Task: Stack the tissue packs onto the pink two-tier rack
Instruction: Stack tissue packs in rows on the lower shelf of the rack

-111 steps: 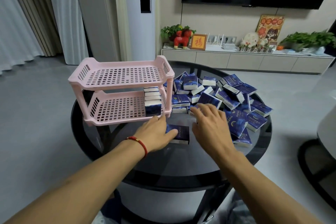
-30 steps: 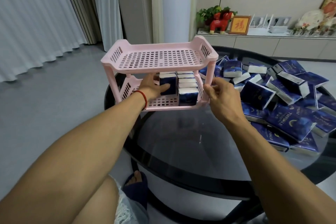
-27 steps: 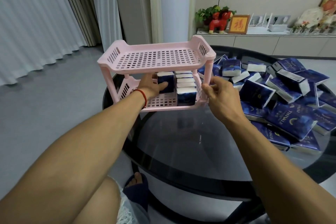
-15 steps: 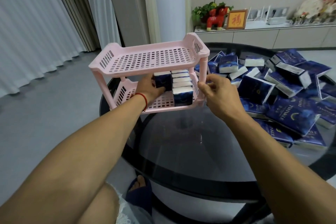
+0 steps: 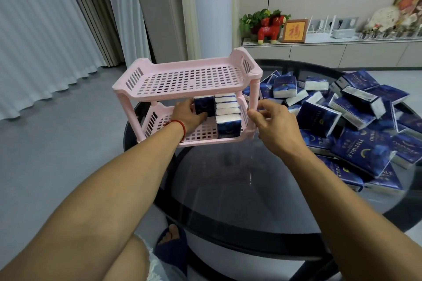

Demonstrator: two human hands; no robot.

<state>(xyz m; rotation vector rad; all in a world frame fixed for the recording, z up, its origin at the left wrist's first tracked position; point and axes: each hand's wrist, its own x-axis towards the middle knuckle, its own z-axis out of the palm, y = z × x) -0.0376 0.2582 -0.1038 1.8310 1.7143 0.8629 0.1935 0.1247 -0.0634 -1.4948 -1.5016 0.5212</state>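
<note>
The pink two-tier rack (image 5: 182, 80) stands at the left edge of the round glass table (image 5: 239, 180). Its top tier is bare. On the lower tier several blue-and-white tissue packs (image 5: 228, 116) stand in a row at the right end. My left hand (image 5: 189, 114) reaches into the lower tier and grips another blue tissue pack (image 5: 204, 105), upright beside that row. My right hand (image 5: 271, 123) pinches the rack's front right post (image 5: 253, 100). A pile of loose tissue packs (image 5: 356, 121) covers the right of the table.
Behind the table a low white cabinet (image 5: 342, 50) carries a red toy horse (image 5: 270, 28), a framed picture and plants. A tall white air conditioner (image 5: 210, 7) and curtains stand at the back left. My knee and a slippered foot (image 5: 171, 244) show below the table edge.
Between 3.7 s ago and 1 s ago my left hand lifted a pack from the table into the lower tier and my right hand moved to the post. In the last second the hands barely shifted.
</note>
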